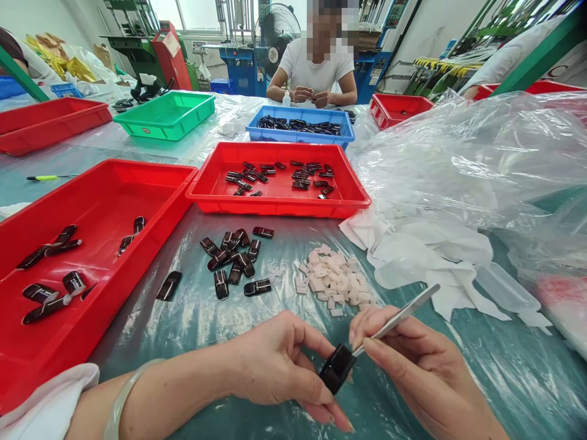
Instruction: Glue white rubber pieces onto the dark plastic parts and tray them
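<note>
My left hand [293,366] grips a small glossy black plastic part [337,369] between thumb and fingers, low in the view. In my right hand [408,360] is a thin metal tool [410,307], perhaps tweezers or a flat blade, held at a slant. Its lower end meets the upper right edge of the black part; the very tip is hard to make out. Just beyond my hands lies a heap of small pale pieces [339,275]. Several similar dark parts [233,253] are piled to its left, with a single dark part [169,286] apart from them.
Red trays [279,209] [114,299] with dark parts stand ahead and at left. Behind are a blue tray [300,138] of parts and a green tray [169,119]. White cloths [426,250] and clear plastic sheeting [481,159] cover the right. A person [316,67] sits opposite.
</note>
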Tool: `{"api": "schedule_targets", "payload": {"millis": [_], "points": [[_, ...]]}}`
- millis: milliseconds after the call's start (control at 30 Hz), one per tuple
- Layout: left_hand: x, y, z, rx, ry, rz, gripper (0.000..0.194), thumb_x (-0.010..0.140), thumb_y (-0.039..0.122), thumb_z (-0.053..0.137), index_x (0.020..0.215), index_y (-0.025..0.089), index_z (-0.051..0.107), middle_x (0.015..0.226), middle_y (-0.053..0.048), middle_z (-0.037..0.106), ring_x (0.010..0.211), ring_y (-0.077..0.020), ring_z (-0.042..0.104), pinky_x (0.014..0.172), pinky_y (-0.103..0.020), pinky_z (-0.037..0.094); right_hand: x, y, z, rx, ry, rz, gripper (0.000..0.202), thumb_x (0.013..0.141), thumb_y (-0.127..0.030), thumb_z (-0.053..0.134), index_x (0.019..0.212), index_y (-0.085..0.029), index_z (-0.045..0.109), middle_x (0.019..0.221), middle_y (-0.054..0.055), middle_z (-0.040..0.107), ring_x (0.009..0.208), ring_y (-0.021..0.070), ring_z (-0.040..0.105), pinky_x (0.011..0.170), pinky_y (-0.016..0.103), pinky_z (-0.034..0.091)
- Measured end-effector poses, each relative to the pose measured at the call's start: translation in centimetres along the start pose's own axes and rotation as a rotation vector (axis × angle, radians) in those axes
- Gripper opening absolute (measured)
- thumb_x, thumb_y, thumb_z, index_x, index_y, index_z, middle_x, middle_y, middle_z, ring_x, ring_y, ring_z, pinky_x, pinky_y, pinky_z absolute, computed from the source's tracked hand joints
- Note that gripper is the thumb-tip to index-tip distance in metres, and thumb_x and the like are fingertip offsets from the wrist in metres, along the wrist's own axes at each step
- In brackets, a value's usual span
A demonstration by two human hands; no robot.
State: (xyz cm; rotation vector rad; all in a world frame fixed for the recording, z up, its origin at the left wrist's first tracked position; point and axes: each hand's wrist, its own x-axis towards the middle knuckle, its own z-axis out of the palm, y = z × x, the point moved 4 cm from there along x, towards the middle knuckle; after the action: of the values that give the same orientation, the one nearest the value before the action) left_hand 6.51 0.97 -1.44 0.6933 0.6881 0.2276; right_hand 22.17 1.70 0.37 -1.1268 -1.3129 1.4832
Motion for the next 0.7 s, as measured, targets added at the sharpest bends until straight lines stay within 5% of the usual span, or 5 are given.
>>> {"api": "schedule_targets", "payload": {"millis": [433,700], "points": [[-0.1,0.2,0.1,0.004,0.003,0.007,0.027,0.064,0.012,0.064,0.09,0.012,0.065,0.063,-0.001,0.065,0.064,-0.0113,0.067,0.062,-0.016,0.051,0.0,0.0,-0.1,-0.001,0.006,-0.019,0.002,0.079,-0.027,0.062,0.079,-0.025,0.063,0.073,0.0,0.06,0.07,0.0141,0.059,0.062,0.023,0.051],[-0.2,0.7,0.4,-0.017,0.017,0.006,0.025,0.065,0.012,0.059,0.089,0.01,0.065,0.06,-0.001,0.061,0.062,-0.0116,0.066,0.06,-0.016,0.052,-0.4,-1.5,-1.5,-0.189,0.167,-0.201,0.004,0.079,-0.027,0.062,0.082,-0.025,0.063,0.078,0.003,0.061,0.08,0.0169,0.059,0.066,0.024,0.052]]}}
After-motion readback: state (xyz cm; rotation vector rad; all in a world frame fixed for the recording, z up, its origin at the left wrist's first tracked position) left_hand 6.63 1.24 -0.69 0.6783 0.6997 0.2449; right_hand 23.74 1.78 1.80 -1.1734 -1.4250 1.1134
